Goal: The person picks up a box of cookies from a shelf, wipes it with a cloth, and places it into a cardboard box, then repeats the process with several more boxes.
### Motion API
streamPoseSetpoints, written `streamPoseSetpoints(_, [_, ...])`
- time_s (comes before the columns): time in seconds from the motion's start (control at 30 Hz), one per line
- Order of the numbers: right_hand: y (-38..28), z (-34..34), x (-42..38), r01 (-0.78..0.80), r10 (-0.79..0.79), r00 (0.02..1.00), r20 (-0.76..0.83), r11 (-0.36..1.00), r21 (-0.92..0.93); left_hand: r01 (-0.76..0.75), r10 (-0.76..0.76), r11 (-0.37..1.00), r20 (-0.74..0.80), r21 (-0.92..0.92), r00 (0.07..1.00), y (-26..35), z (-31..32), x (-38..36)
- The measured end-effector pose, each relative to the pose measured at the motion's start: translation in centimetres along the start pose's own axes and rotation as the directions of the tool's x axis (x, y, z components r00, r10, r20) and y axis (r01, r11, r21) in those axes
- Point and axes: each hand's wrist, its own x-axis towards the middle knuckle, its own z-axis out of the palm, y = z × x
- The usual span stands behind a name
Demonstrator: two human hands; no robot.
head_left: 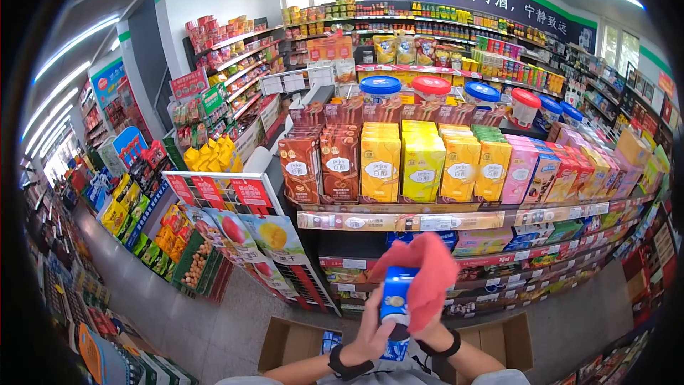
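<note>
My left hand (370, 329) is closed around a small blue box (397, 291), held upright in front of my body at the lower middle of the view. Bunched in my right hand (429, 334) is a red cloth (432, 269), which drapes over the box's right side and rises above its top. The cloth hides most of that hand's fingers. Both wrists wear dark bands. Beyond the hands stands a shelf with rows of brown, yellow, green and pink snack boxes (381, 160) along its top.
On the floor below me sit two open cardboard cartons (281, 339), the left one with blue packs (330, 341) inside. A display rack (239, 224) with fruit pictures stands left of the shelf. Round tubs (432, 88) with red and blue lids line the shelf's back.
</note>
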Motion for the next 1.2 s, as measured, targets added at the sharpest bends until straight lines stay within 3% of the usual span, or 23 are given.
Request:
streamPoseSetpoints(0.07, [0.0,-1.0,0.5,-0.032,0.029,0.995,-0.099,0.999,-0.026,0.189,-0.145,0.95,0.185,-0.25,0.972,0.1,-0.3,0.8])
streamPoseSetpoints(0.17, [-0.9,-0.6,1.3,0.032,-0.051,0.995,-0.091,0.98,-0.195,-0.041,-0.018,0.982,0.305,0.184,0.952,2.2,-1.7,3.0])
streamPoseSetpoints(0.27, [-2.3,0.3,0.9,-0.024,0.012,0.999,-0.041,0.942,-0.336,0.057,-0.126,0.981,0.386,0.185,0.914,2.9,-2.3,3.2])
streamPoseSetpoints(0.3, [-1.4,0.2,1.4,0.059,-0.079,0.996,-0.036,0.921,-0.386,0.014,-0.063,0.991,0.371,0.132,0.927,3.1,-2.5,3.5])
streamPoseSetpoints(0.4, [-1.9,1.3,1.0,-0.064,0.055,0.996,-0.063,0.987,-0.148,0.005,-0.099,0.976,0.427,0.217,0.899,2.3,-4.0,3.6])
streamPoseSetpoints(0.43, [-0.2,-0.4,-1.3,-0.058,0.058,0.998,-0.012,0.914,-0.402,-0.099,-0.019,0.956,0.395,0.276,0.919,1.6,-4.3,3.4])
streamPoseSetpoints(0.53, [1.6,0.7,-4.1,-0.172,0.177,0.984,0.029,0.977,-0.122,0.102,-0.09,0.987,0.095,-0.121,0.991,2.0,-3.4,4.0])
streamPoseSetpoints(0.57, [1.3,0.9,-4.1,-0.018,0.079,0.987,0.143,0.923,-0.385,0.077,-0.079,0.987,-0.009,-0.141,0.997,1.9,-3.2,4.5])
streamPoseSetpoints(0.6, [0.9,1.2,-3.9,0.012,0.058,0.986,0.154,0.91,-0.414,0.127,-0.132,0.977,-0.023,-0.17,0.991,1.2,-3.2,4.3])
streamPoseSetpoints(0.67, [0.0,1.7,-2.6,0.078,0.01,0.984,0.179,0.877,-0.474,0.188,-0.19,0.981,-0.045,-0.041,0.981,-0.2,-2.9,2.9])
streamPoseSetpoints(0.7, [0.3,1.0,-2.0,0.066,0.065,0.973,0.22,0.838,-0.541,0.095,-0.097,0.99,0.015,0.108,0.995,-0.1,-2.8,2.7])
streamPoseSetpoints(0.73, [-0.2,0.8,-1.0,-0.003,0.105,0.973,0.205,0.896,-0.445,-0.006,-0.016,0.969,0.087,0.249,0.996,0.8,-2.6,2.5])
streamPoseSetpoints(0.77, [-0.8,0.7,0.1,-0.074,0.148,0.97,0.195,0.937,-0.34,-0.047,0.023,0.978,0.12,0.203,0.993,1.3,-1.9,2.2])
streamPoseSetpoints(0.87, [-0.9,-0.6,1.0,0.029,0.125,0.943,0.309,0.892,-0.452,0.015,-0.039,0.981,0.12,0.194,0.992,2.1,-1.4,2.1])
streamPoseSetpoints(0.9, [-1.3,0.6,0.7,0.087,0.054,0.957,0.284,0.883,-0.462,-0.028,0.003,0.965,0.094,0.262,0.996,1.9,-1.7,2.4])
streamPoseSetpoints(1.0, [-1.1,4.0,-2.0,-0.194,0.215,0.955,0.206,0.974,-0.117,0.001,0.041,0.967,-0.158,0.255,0.987,1.9,-3.0,4.0])
streamPoseSetpoints(1.07, [-0.5,3.9,-2.5,-0.119,0.202,0.929,0.309,0.957,-0.266,-0.012,0.057,0.97,-0.18,0.241,0.982,1.8,-3.6,4.4])
streamPoseSetpoints(1.13, [-0.5,3.8,-1.7,-0.161,0.213,0.953,0.216,0.958,-0.237,-0.015,0.078,0.944,-0.177,0.328,0.981,1.2,-3.4,3.4])
streamPoseSetpoints(1.17, [-0.7,3.3,-1.2,-0.184,0.224,0.96,0.169,0.958,-0.222,-0.092,0.144,0.904,-0.096,0.418,0.985,1.7,-2.8,3.0])
streamPoseSetpoints(1.2, [-0.4,0.8,-0.7,-0.115,0.241,0.919,0.311,0.921,-0.372,-0.138,0.17,0.905,-0.044,0.403,0.984,1.6,-2.0,2.4])
